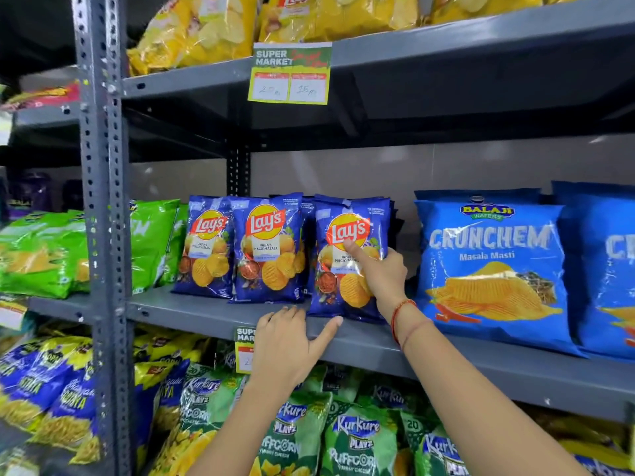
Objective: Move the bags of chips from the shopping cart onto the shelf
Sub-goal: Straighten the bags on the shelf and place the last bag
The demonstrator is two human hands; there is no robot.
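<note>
Three blue chip bags [268, 247] stand on the middle shelf [213, 312], the right hand [381, 273] fingers curled round the rightmost, left hand [288, 348] spread below; nudge it upright gently, flush with its neighbours.

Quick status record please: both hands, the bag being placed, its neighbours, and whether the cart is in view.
right hand: on the front of the rightmost Lay's bag, forefinger on the logo
left hand: open, on the middle shelf edge, holding nothing
bag: upright, at the shelf front
left neighbours: two Lay's bags, upright
right neighbour: Crunchem bag, apart
cart: out of view
</note>
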